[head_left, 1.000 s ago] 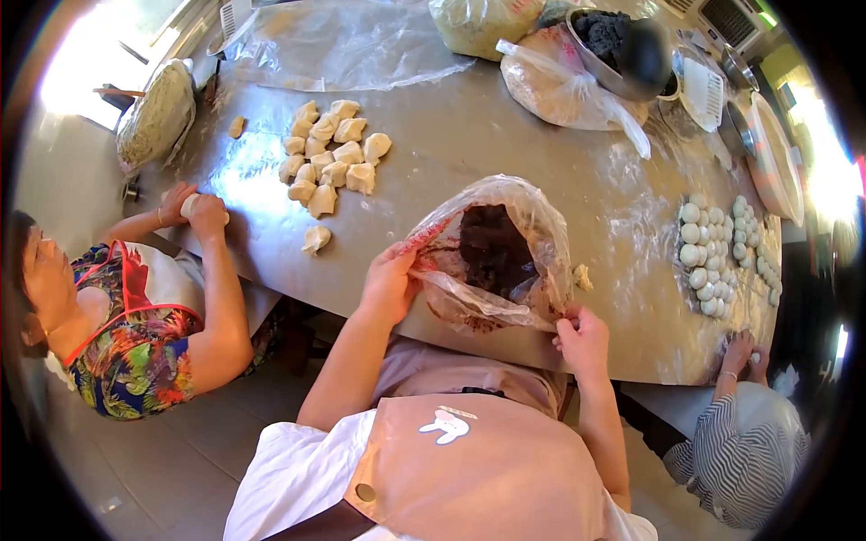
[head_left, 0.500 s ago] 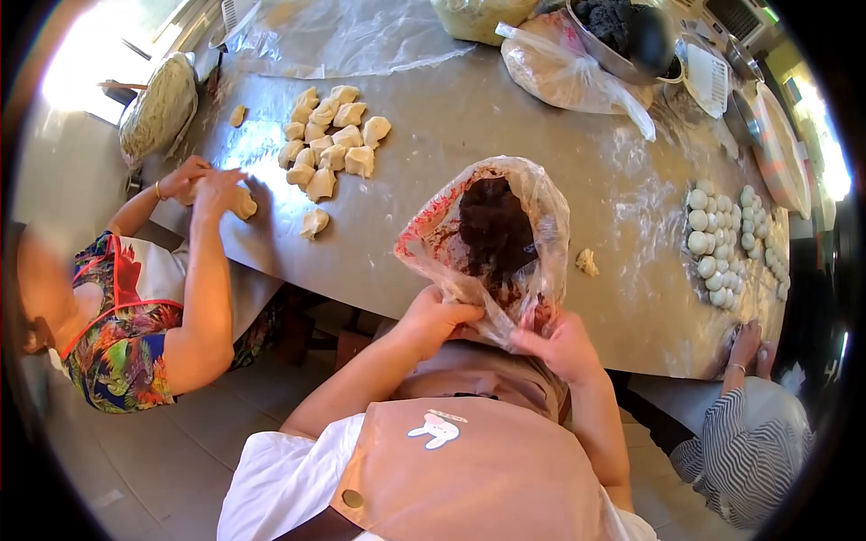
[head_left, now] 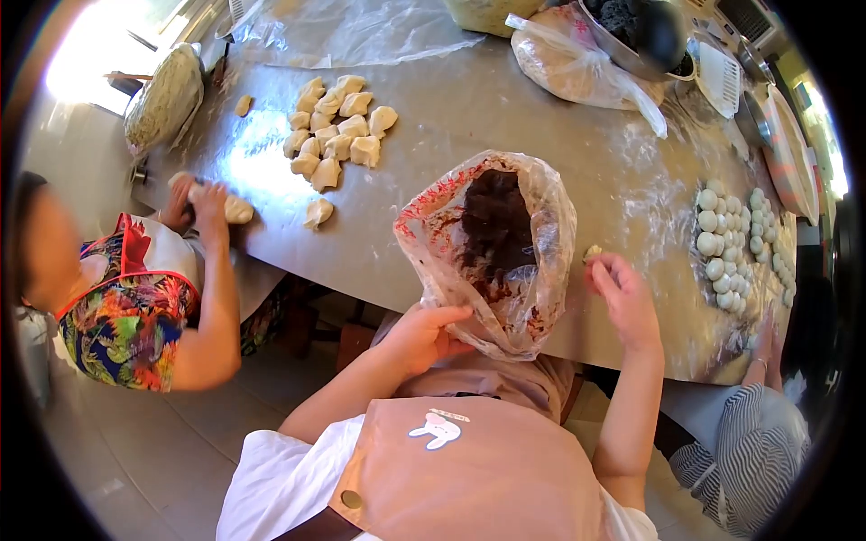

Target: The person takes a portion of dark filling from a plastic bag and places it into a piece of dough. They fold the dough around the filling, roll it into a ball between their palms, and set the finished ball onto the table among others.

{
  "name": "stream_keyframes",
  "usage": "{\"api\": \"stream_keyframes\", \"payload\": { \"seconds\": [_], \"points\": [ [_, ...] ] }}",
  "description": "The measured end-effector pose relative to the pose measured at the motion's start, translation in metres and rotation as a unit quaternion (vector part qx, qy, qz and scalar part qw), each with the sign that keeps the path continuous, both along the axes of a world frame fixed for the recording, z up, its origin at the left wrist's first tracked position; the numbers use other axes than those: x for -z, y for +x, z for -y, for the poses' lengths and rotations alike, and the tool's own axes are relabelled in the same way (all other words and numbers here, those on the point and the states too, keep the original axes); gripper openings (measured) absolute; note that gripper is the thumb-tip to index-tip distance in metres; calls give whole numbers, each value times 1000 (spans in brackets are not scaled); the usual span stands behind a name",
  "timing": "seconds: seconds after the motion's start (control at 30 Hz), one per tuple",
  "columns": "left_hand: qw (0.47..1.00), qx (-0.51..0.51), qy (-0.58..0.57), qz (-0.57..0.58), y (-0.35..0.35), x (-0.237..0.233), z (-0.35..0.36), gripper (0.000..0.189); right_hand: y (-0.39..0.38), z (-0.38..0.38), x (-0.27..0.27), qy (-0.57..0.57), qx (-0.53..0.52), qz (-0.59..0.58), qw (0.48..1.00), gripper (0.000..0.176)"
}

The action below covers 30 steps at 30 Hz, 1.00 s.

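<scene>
A clear plastic bag (head_left: 417,221) with red print stands open-mouthed at the table's front edge. Dark brown paste (head_left: 496,225) fills its inside and smears the near wall. My left hand (head_left: 422,338) grips the near left rim, thumb over the plastic. To the right of the bag, my right hand (head_left: 627,302) has thumb and fingertips pinched at a small scrap of dough (head_left: 592,253) on the tabletop; the fingers partly hide it.
Dough pieces (head_left: 338,135) lie in a cluster on the metal table (head_left: 433,117). At left a person (head_left: 135,316) handles a dough roll (head_left: 236,210). Rows of pale balls (head_left: 722,243) lie at right, near another person's hands (head_left: 767,347). A tied bag (head_left: 568,63) and a bowl (head_left: 622,59) stand behind.
My right hand has let go of the bag's rim and moved right to the dough scrap. My left hand stays on the bag. The person at left has shifted their hands on the dough.
</scene>
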State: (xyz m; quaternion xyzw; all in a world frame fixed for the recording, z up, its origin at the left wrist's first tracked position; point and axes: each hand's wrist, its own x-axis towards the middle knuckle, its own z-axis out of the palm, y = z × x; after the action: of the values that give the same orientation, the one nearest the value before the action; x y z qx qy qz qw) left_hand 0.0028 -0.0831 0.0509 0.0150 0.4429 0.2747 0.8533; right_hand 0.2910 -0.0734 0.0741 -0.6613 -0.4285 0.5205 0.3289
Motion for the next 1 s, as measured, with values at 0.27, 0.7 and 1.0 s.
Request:
{"api": "stream_keyframes", "payload": {
  "seconds": [0.27,0.7,1.0],
  "points": [
    [977,-176,117,-21,-2,43,-19,39,-36,-48,14,98,-104,70,987,15],
    [733,187,543,-365,34,13,-90,9,-55,-58,-4,-11,-202,15,979,18],
    [619,220,575,-487,43,18,-96,9,-64,-59,11,83,-213,66,971,22]
  ]
}}
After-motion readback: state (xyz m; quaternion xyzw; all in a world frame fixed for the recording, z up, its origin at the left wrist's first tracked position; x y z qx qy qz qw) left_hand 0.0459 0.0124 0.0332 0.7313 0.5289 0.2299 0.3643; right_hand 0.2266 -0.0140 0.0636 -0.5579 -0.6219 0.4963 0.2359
